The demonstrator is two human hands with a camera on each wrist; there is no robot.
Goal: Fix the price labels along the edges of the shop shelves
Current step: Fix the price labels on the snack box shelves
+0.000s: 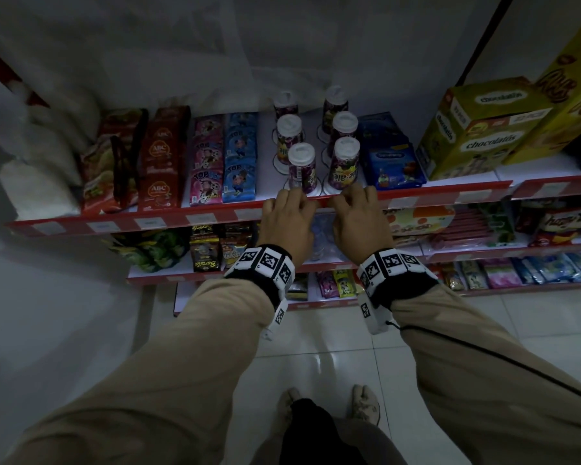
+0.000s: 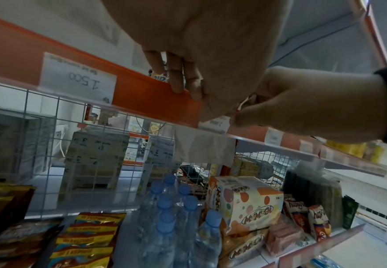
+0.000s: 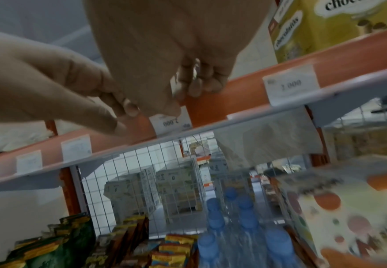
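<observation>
Both hands meet at the red edge strip of the top shelf. A white price label reading 2.000 sits in the strip between them and is partly covered. My right hand curls its fingers over the strip's top, with the thumb on the label's front. My left hand hooks its fingers over the strip. Its thumb and forefinger pinch at the label's left side. The label's lower corner peeks out under the left palm.
More labels line the strip, among them 1.500 and another 2.000. Purple drink cups stand just behind my fingers. Yellow chocolate boxes and snack packs fill the shelf. Water bottles stand on the shelf below.
</observation>
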